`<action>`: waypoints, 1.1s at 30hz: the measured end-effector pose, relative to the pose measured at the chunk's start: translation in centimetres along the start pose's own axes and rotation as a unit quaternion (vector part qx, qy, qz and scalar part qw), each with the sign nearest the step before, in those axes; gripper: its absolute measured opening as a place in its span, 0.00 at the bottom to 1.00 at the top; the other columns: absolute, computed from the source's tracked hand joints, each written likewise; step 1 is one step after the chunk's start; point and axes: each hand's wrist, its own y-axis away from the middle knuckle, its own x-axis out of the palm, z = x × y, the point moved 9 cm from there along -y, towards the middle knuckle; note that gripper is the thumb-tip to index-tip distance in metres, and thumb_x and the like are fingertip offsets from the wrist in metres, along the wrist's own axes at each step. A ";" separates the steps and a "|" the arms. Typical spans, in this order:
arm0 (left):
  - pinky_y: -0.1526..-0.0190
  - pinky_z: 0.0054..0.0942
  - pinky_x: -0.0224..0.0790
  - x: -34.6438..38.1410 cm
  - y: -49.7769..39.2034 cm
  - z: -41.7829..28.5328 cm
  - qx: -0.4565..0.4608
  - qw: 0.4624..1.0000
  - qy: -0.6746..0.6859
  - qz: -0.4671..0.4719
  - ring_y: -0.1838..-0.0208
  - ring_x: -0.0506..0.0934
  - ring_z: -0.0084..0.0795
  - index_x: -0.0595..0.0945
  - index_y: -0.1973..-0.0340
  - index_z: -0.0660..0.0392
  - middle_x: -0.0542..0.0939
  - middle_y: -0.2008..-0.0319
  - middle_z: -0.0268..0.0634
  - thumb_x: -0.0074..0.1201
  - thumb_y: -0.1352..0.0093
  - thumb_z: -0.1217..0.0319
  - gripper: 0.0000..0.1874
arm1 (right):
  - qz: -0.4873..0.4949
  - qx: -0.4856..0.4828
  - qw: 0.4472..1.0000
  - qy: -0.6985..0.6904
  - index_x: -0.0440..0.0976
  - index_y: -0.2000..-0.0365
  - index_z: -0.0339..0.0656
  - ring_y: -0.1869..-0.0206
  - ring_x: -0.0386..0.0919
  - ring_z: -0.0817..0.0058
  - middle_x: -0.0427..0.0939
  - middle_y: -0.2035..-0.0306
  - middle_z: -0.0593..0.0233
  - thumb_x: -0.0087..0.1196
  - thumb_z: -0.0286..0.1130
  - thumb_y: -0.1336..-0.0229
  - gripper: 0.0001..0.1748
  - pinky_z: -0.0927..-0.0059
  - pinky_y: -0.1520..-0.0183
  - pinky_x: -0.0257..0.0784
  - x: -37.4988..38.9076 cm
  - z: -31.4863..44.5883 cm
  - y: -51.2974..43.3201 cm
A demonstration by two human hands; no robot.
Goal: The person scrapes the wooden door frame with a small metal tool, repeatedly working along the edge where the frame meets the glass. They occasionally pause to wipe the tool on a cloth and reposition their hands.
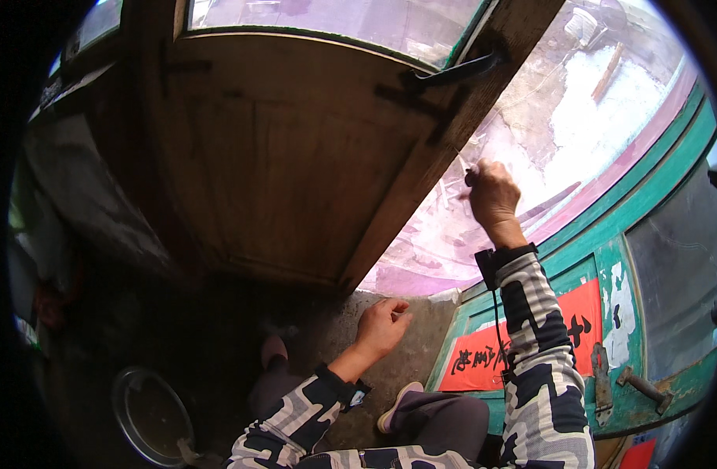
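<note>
My right hand [494, 196] is raised beside the free edge of a brown wooden door [300, 158]. Its fingers are closed around a small dark-handled tool [471, 174], whose thin tip points up toward the door edge; the exact kind is unclear. Lower down, my left hand [383, 328] hovers over the concrete floor with curled fingers, and I cannot make out whether anything small is between them. A metal door handle [461, 70] is fixed near the door's edge, under its glass pane [341, 23].
To the right stands a green door leaf [587, 264] with red paper [470, 360] bearing writing, a metal hasp [602, 384] and a pull handle [646, 390]. A round metal basin [153, 413] sits on the floor at lower left. Bright ground [522, 129] shows through the doorway.
</note>
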 end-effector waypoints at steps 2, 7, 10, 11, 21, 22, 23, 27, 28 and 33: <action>0.61 0.35 0.74 0.1 -0.1 0.4 -0.006 1.000 0.004 0.002 0.65 0.82 0.41 0.82 0.61 0.61 0.82 0.63 0.47 0.59 0.39 0.66 0.15 | 0.068 -0.039 0.997 -0.002 0.71 0.75 0.42 0.73 0.76 0.57 0.74 0.74 0.56 0.57 0.39 0.48 0.11 0.56 0.72 0.71 1.0 0.7 0.1; 0.61 0.35 0.74 0.4 -0.2 0.8 0.009 1.000 -0.006 0.000 0.64 0.82 0.41 0.82 0.62 0.61 0.82 0.64 0.46 0.59 0.39 0.65 0.14 | 0.063 0.016 0.998 -0.021 0.71 0.72 0.43 0.66 0.77 0.56 0.74 0.72 0.58 0.63 0.42 0.54 0.16 0.58 0.67 0.72 -0.9 -0.5 -0.6; 0.61 0.35 0.74 0.4 -0.4 1.1 0.010 1.000 -0.023 0.002 0.64 0.82 0.40 0.82 0.63 0.60 0.83 0.65 0.46 0.59 0.40 0.64 0.14 | 0.009 0.034 0.999 -0.031 0.70 0.68 0.46 0.64 0.77 0.57 0.74 0.69 0.58 0.72 0.48 0.70 0.30 0.57 0.66 0.71 -4.6 -1.7 -1.9; 0.61 0.35 0.74 0.3 -0.4 1.1 0.012 1.000 -0.016 0.000 0.65 0.82 0.40 0.82 0.63 0.60 0.83 0.65 0.45 0.59 0.40 0.63 0.14 | 0.017 0.017 0.999 -0.039 0.70 0.68 0.45 0.65 0.77 0.56 0.74 0.70 0.58 0.69 0.44 0.59 0.23 0.57 0.67 0.71 -5.8 -1.7 -2.4; 0.61 0.32 0.75 1.1 -0.6 1.5 -0.014 1.000 -0.015 0.007 0.65 0.83 0.35 0.83 0.63 0.59 0.84 0.66 0.42 0.61 0.40 0.64 0.14 | -0.036 -0.143 0.980 0.132 0.73 0.71 0.43 0.69 0.78 0.55 0.76 0.72 0.53 0.48 0.26 0.50 0.05 0.58 0.67 0.75 -17.4 0.5 -11.7; 0.61 0.31 0.75 1.3 -0.7 1.5 -0.017 1.000 -0.016 0.011 0.65 0.83 0.33 0.83 0.62 0.59 0.84 0.66 0.42 0.61 0.40 0.65 0.14 | -0.040 -0.144 0.978 0.144 0.73 0.71 0.43 0.68 0.79 0.56 0.76 0.72 0.54 0.48 0.27 0.49 0.05 0.59 0.67 0.75 -18.0 0.7 -12.6; 0.61 0.31 0.75 1.3 -0.8 1.4 -0.015 1.000 -0.017 0.006 0.64 0.83 0.34 0.83 0.62 0.59 0.84 0.66 0.42 0.61 0.40 0.64 0.15 | -0.028 -0.140 0.977 0.157 0.74 0.70 0.43 0.67 0.80 0.57 0.77 0.71 0.54 0.48 0.28 0.47 0.05 0.60 0.66 0.76 -18.2 0.8 -13.4; 0.61 0.32 0.75 1.8 -1.1 1.4 -0.007 1.000 -0.018 -0.003 0.64 0.82 0.35 0.83 0.62 0.60 0.84 0.66 0.43 0.61 0.40 0.64 0.15 | -0.042 -0.184 0.954 0.235 0.77 0.74 0.46 0.68 0.81 0.62 0.78 0.72 0.58 0.53 0.36 0.46 0.07 0.63 0.66 0.76 -18.7 2.6 -15.5; 0.61 0.32 0.75 1.9 -1.1 1.5 -0.012 1.000 -0.018 -0.001 0.64 0.82 0.36 0.83 0.62 0.60 0.84 0.66 0.43 0.61 0.40 0.64 0.15 | -0.026 -0.184 0.950 0.252 0.77 0.74 0.46 0.68 0.80 0.63 0.78 0.73 0.59 0.54 0.35 0.46 0.06 0.63 0.66 0.75 -18.4 2.8 -15.9; 0.60 0.36 0.74 2.2 -1.0 1.4 -0.004 1.000 0.000 -0.008 0.64 0.82 0.41 0.83 0.65 0.59 0.83 0.66 0.45 0.60 0.41 0.62 0.14 | -0.082 -0.229 0.927 0.286 0.76 0.79 0.48 0.72 0.80 0.68 0.77 0.76 0.61 0.57 0.36 0.47 0.08 0.65 0.68 0.75 -20.1 4.7 -16.8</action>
